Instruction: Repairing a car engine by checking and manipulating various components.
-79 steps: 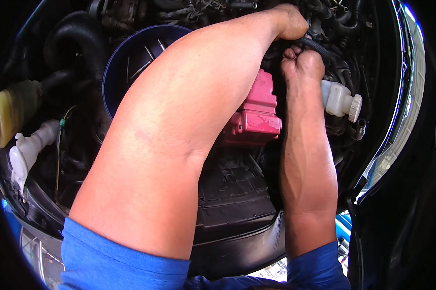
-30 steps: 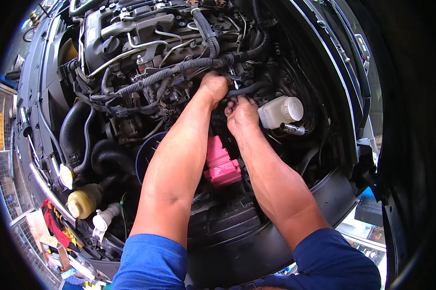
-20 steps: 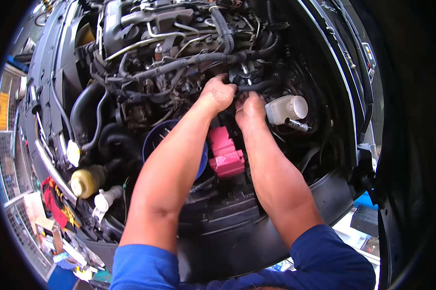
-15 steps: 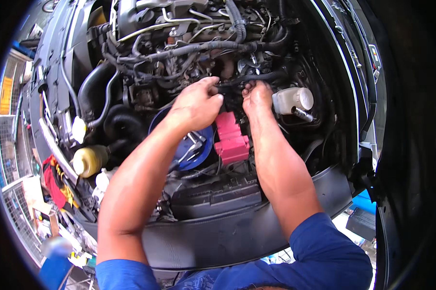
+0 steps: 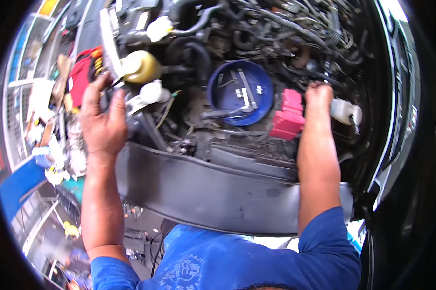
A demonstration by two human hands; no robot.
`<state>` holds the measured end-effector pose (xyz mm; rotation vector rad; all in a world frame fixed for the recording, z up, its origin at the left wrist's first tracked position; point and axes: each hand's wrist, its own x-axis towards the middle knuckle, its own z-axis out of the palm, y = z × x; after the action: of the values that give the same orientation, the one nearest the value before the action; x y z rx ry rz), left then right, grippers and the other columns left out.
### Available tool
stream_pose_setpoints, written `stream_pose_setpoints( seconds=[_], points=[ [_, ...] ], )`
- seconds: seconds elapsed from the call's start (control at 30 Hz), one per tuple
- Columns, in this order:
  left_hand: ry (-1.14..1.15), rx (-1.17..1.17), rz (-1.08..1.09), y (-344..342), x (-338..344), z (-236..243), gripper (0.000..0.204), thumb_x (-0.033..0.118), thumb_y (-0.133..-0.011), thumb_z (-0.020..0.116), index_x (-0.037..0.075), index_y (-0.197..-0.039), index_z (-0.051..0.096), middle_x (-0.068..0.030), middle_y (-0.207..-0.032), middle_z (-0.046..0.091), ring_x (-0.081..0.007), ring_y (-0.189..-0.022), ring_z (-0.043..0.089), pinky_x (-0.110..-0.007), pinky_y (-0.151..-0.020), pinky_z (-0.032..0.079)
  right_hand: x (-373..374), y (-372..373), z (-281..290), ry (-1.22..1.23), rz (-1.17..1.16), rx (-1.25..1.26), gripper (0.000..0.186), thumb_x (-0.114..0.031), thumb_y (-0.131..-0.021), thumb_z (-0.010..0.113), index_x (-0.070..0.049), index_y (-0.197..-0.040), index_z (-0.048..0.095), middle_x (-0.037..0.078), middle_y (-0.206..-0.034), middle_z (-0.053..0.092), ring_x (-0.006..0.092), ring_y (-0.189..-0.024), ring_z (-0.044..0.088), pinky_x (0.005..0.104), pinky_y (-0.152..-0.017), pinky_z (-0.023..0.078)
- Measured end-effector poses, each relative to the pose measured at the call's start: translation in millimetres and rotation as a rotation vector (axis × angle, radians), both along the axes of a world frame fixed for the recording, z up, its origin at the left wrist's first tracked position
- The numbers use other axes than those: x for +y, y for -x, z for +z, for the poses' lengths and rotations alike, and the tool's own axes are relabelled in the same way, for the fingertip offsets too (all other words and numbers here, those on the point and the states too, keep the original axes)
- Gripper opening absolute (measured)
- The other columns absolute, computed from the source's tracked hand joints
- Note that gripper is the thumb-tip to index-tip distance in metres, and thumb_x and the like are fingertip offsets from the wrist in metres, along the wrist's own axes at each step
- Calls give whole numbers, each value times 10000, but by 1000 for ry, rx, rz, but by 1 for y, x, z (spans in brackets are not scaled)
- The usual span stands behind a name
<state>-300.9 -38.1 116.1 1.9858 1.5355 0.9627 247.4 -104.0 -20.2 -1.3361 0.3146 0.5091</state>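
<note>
My left hand (image 5: 103, 118) is raised over the left side of the engine bay, fingers and thumb apart, with nothing in it. Its fingertips are nearest a red cloth (image 5: 83, 72) and a yellowish rounded reservoir (image 5: 141, 66). My right hand (image 5: 319, 94) reaches in among dark hoses (image 5: 324, 76), beside a white reservoir (image 5: 342, 112). Its fingers are curled closed, and what they grip is hidden. Between my arms, a blue bowl (image 5: 264, 79) holds a long metal bar (image 5: 247, 87), a dark-handled ratchet (image 5: 215, 115) and several small metal parts.
A pink-red block-shaped cover (image 5: 288, 116) sits close by my right forearm. A dark padded cover (image 5: 213, 193) lies along the front edge of the car. Papers and other items (image 5: 44, 111) crowd the left side, near a blue beam (image 5: 22, 179).
My left hand has left the engine and swung far left, its fingers spreading. The view has shifted left. My right hand stays among the hoses, and more of the blue bowl shows.
</note>
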Motion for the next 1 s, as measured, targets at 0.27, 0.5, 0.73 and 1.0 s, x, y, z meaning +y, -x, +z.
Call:
stream_pose_setpoints(
  seconds=[0.27,0.5,0.73,1.0],
  points=[
    [80,549,58,-3,-58,-45,758,388,-789,785,84,-1428,511,-217,-1474,437,-423,-1385,378,-556,-1164,259,-3,-27,-23,38,1,-16,132,-94,-995,435,-82,-896,520,65,-688,503,181,-544,444,301,-495,378],
    [97,515,85,-8,-56,-47,694,454,-804,745,141,-1388,539,-177,-1513,407,-388,-1416,348,-572,-1164,242,-3,-18,-10,81,132,-5,256,-218,-977,421,-111,-747,452,28,-607,439,172,-522,439,305,-454,344],
    [52,492,47,-15,-48,-51,607,409,-801,745,101,-1307,611,-172,-1454,510,-372,-1365,442,-501,-1154,288,-15,-31,1,85,142,-216,121,-144,-943,460,-145,-883,566,33,-722,515,171,-584,472,288,-501,386],
    [-3,562,37,-1,-51,-62,556,316,-862,699,108,-1361,571,-126,-1482,498,-352,-1364,448,-481,-1143,313,-4,11,6,180,40,-118,143,-111,-919,466,-95,-797,540,54,-638,520,168,-521,497,291,-444,378]
  ],
)
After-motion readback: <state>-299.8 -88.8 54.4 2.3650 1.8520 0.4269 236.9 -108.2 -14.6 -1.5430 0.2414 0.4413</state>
